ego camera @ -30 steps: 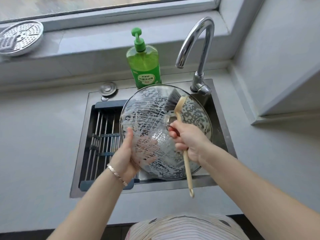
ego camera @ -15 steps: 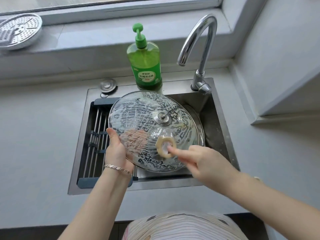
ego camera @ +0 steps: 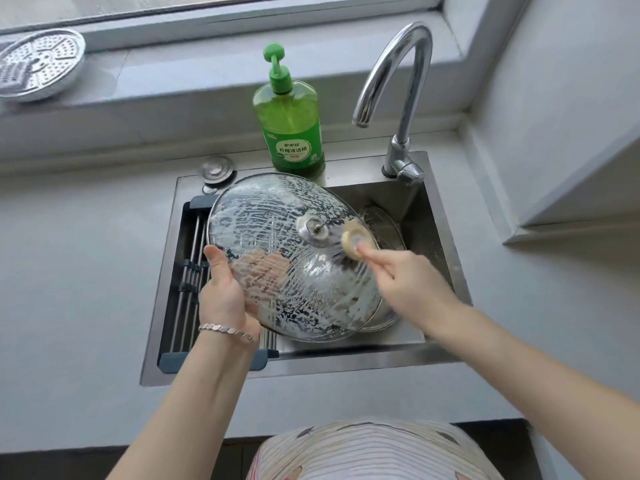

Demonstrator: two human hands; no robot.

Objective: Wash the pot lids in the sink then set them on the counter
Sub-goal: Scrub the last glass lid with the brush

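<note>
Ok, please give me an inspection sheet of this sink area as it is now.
Surface: grey counter, steel sink set into it.
Job's things: soapy glass lid tilted over the sink; second lid lying under it.
Clutter: green soap bottle, metal stopper, rack in the sink, steamer plate on the sill.
Grips: left grip holds the lid's rim; right grip holds a brush at the lid.
Cables: nothing seen.
Surroundings: faucet, not running; window frame above.

Both forearms are bare. A slim silver bracelet of flat linked segments sits on the left wrist. The garment over the torso is white with thin dark stripes and small dark patches
</note>
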